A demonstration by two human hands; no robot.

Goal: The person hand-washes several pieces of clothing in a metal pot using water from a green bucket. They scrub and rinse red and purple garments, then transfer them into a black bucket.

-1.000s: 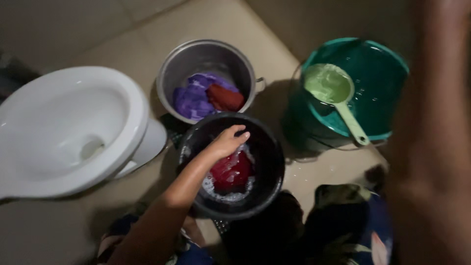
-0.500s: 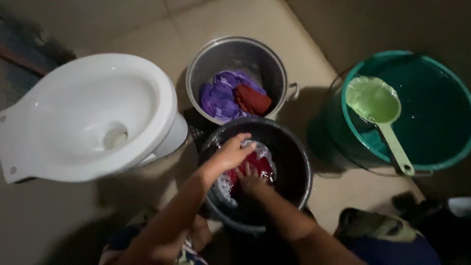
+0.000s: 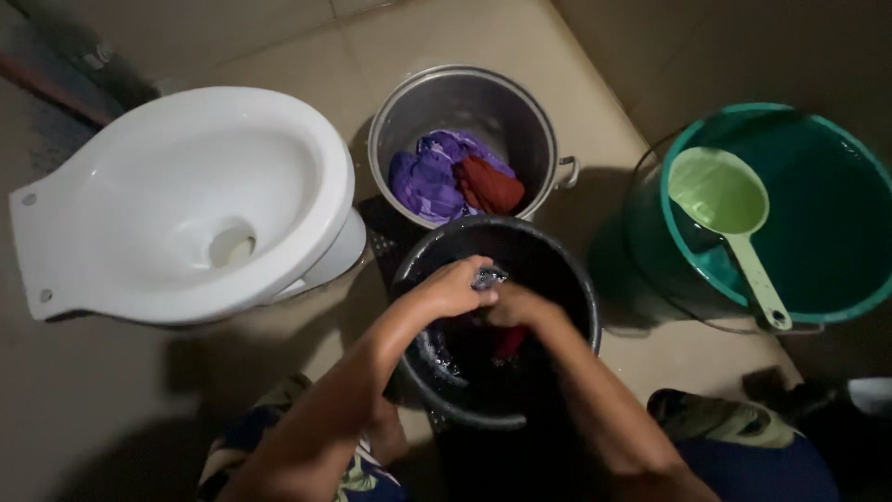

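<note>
Over the black bucket (image 3: 557,279) in front of me, my left hand (image 3: 452,286) and my right hand (image 3: 517,303) meet, both closed on a wet red cloth (image 3: 506,342). A bunched, sudsy bit of the cloth shows between my fingers, and the rest hangs down into the dark bucket. Foam clings to the bucket's inner left wall.
Behind the black bucket stands a metal pot (image 3: 465,102) holding purple cloth (image 3: 427,181) and dark red cloth (image 3: 491,186). A white toilet bowl (image 3: 177,200) sits at left. At right, a green bucket of water (image 3: 818,214) has a light green ladle (image 3: 729,209) resting in it. Tiled floor all around.
My right hand came into the black bucket and joined the left. Both hands have lifted the red cloth out of the suds and bunched it up between them.
</note>
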